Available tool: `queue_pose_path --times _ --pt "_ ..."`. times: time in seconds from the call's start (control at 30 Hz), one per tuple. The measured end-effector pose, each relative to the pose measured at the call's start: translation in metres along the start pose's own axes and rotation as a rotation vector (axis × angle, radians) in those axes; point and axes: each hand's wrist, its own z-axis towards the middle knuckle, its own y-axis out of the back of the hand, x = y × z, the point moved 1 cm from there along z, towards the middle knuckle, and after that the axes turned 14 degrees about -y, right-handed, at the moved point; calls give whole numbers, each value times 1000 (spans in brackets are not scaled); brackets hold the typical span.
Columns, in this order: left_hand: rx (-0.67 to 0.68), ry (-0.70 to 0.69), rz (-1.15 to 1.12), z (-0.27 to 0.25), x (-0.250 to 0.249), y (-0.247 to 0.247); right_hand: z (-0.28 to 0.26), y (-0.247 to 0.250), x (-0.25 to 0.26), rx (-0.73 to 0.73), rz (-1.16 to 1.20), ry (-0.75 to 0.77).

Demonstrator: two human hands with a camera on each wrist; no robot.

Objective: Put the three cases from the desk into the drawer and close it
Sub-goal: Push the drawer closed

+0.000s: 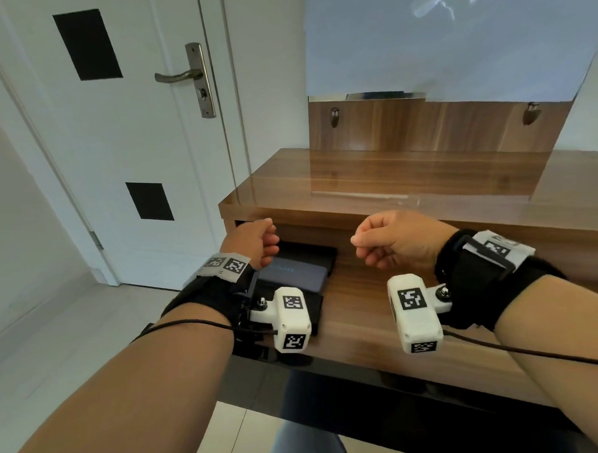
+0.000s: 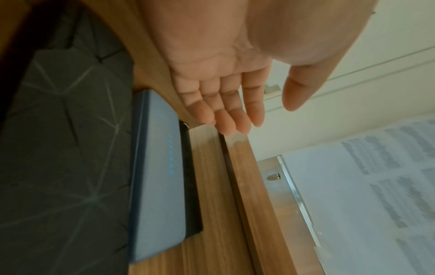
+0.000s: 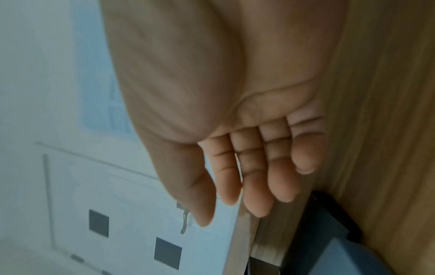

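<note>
Bare and holding nothing, my left hand (image 1: pixel 253 242) hangs over the open drawer (image 1: pixel 363 312) with its fingers (image 2: pixel 226 111) loosely bent, and my right hand (image 1: pixel 401 240) hovers just beside it, fingers (image 3: pixel 256 178) relaxed and lightly curled too. Under my left hand the cases lie inside the drawer at its left end: a blue case (image 2: pixel 155 167) rests on a black case (image 2: pixel 191 186), and a dark case with a pale line pattern (image 2: pixel 63 148) sits nearer me. The wooden desk (image 1: pixel 391 177) runs behind both hands, a white door (image 1: pixel 132 131) off to the left.
</note>
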Motion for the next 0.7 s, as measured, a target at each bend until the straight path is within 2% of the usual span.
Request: queue_pose_path --times 0.1,0.2,0.37,0.5,0.6,0.7 --pt "36 -35 -3 -4 -11 -8 -17 3 2 -3 -260 14" --pt "61 -64 2 -9 -19 -15 -33 -4 1 65 -516 20" --pt "90 -87 17 -21 -26 -25 -60 -21 -7 173 -681 -8" --pt "107 -103 25 -28 -30 -28 -75 -34 -18 242 -858 -85" --pt "116 -115 40 -35 -32 -30 -78 -41 -26 188 -1015 -87" --pt "125 -123 52 -41 -33 -32 -79 -43 -29 115 -1036 -52"
